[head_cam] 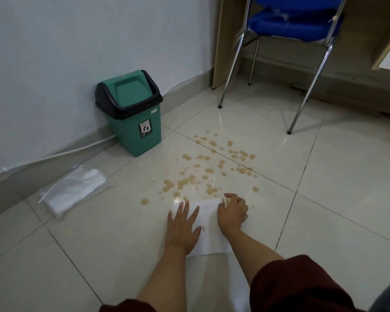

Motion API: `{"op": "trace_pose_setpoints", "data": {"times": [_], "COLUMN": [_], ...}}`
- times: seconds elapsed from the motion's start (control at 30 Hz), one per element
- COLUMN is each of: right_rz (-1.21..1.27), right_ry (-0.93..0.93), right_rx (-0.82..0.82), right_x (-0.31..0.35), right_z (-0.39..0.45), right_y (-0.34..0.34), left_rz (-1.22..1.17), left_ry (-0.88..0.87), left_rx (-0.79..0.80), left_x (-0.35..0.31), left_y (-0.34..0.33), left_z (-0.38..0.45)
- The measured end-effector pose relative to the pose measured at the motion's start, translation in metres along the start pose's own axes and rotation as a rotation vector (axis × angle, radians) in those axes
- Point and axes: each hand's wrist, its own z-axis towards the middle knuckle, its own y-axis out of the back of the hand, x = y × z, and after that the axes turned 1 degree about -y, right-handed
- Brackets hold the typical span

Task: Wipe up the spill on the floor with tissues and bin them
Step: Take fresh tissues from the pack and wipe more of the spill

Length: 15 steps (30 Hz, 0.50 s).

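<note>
In the head view, a white tissue sheet lies flat on the glossy cream floor tiles, thin and smooth, roughly rectangular, its far edge touching the near fringe of the spill. The spill is a scatter of tan, rounded droplets and small blotchy pools, spread across a dark grout line beyond the tissue. The left hand presses on the tissue with fingers spread flat, palm down. The right hand rests on the tissue's far right corner with fingers curled, pinching the tissue's edge. Dark red sleeves cover the upper forearms. Left of the spill, against the pale wall, stands a green plastic swing-lid bin with a black collar. Nearer, left of the tissue, lies a clear soft tissue pack. Beyond the spill stands a blue chair on chrome legs.
</note>
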Motion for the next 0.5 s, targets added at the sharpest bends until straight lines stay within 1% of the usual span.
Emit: {"op": "trace_pose_setpoints", "data": {"times": [0.13, 0.3, 0.37, 0.5], "right_rz": [-0.005, -0.055, -0.071, -0.105], "right_ry": [0.028, 0.107, 0.135, 0.209], "right_rx": [0.025, 0.071, 0.077, 0.1], "right_x": [0.005, 0.008, 0.009, 0.019], "right_z": [-0.007, -0.016, -0.019, -0.024], "right_y": [-0.005, -0.006, -0.006, -0.004], "left_rz": [0.07, 0.063, 0.024, -0.037], "left_ry": [0.021, 0.029, 0.065, 0.137], "left_rx": [0.134, 0.146, 0.11, -0.057], "left_x": [-0.009, -0.008, -0.007, -0.003], "left_y": [-0.014, -0.014, -0.01, 0.007], "left_z": [-0.003, -0.005, -0.004, -0.004]}}
